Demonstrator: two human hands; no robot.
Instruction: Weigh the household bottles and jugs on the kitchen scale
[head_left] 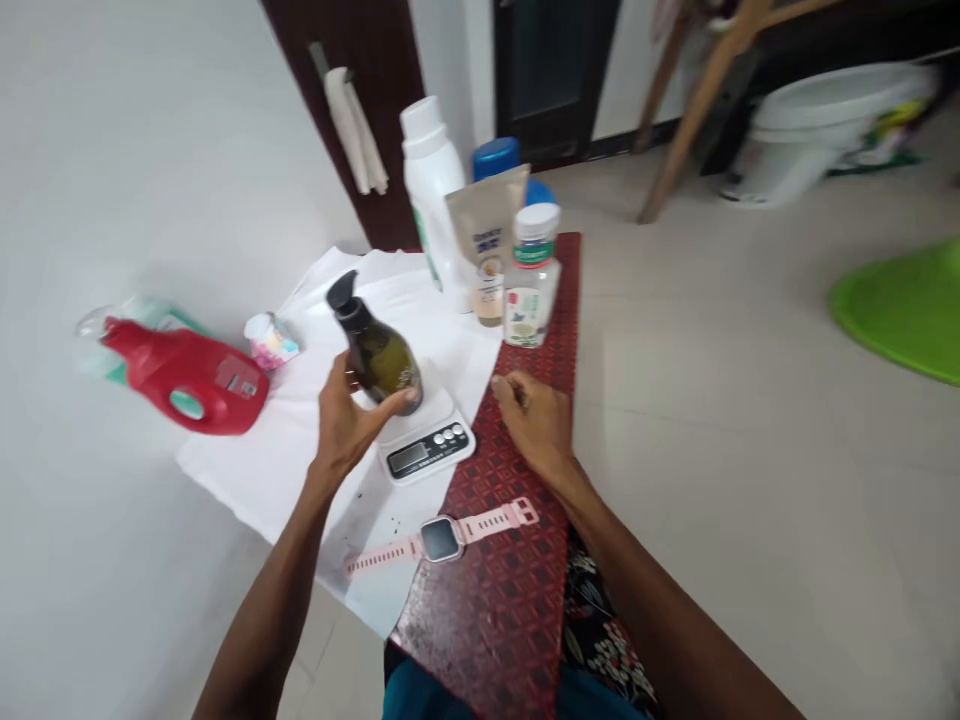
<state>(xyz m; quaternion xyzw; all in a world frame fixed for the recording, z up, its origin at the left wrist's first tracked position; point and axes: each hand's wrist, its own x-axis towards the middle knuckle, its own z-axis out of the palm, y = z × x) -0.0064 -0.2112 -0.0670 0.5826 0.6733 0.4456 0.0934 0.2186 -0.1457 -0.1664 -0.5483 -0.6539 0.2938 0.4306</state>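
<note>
My left hand (346, 420) is wrapped round a dark olive pump bottle (377, 350), tilted to the left, whose base is over the white digital scale (424, 437). The scale sits on a white cloth (292, 440). My right hand (534, 418) rests on the red patterned board (501, 590) just right of the scale, fingers curled, with nothing visible in it. A pink smartwatch (441, 538) lies flat across the cloth and board, nearer to me.
Behind the scale stand a white bottle (431, 190), a beige tube (489, 250), a clear jar with a white lid (531, 280) and a blue-capped container (496, 158). A red detergent jug (184, 378) lies at left beside a small wrapped item (270, 340). A white bucket (817, 130) and a green mat (904, 305) are on the floor.
</note>
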